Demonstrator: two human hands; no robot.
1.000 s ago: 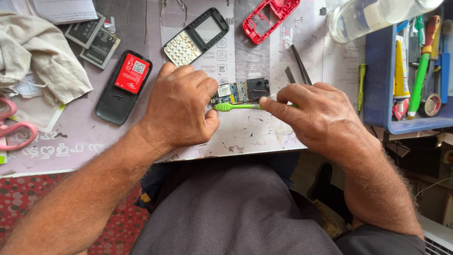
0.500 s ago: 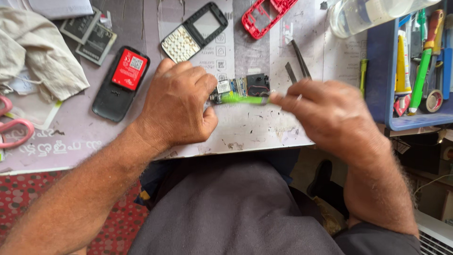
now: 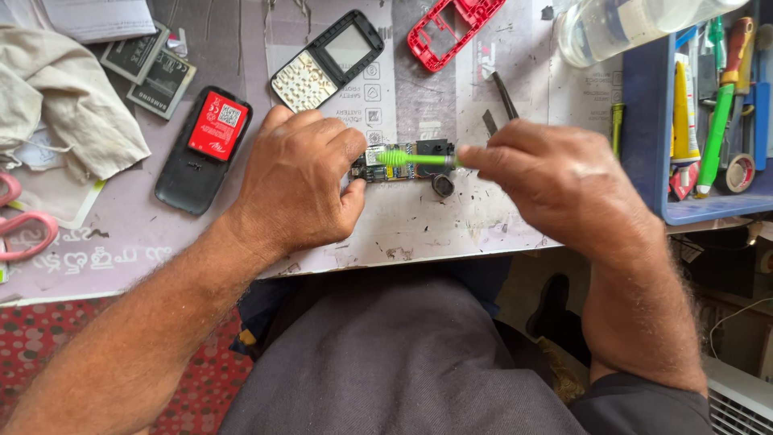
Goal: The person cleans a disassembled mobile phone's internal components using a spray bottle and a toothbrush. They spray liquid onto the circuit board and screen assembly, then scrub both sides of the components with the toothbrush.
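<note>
Right hand (image 3: 555, 181) pinches a green brush (image 3: 415, 159), its bristles on the small circuit board (image 3: 403, 161) at mid worktop (image 3: 483, 225), while the left hand (image 3: 298, 181) curls closed, pressing the board's left end. A black keypad cover (image 3: 326, 60) and red frame (image 3: 451, 24) lie farther off, a blue tool tray (image 3: 644, 121) to the right.

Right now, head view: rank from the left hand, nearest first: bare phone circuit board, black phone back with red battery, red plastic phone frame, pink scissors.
1. Bare phone circuit board: under the left hand's fingertips.
2. Black phone back with red battery: just to its left.
3. Red plastic phone frame: up and right, at the table's far edge.
4. Pink scissors: far left.
</note>
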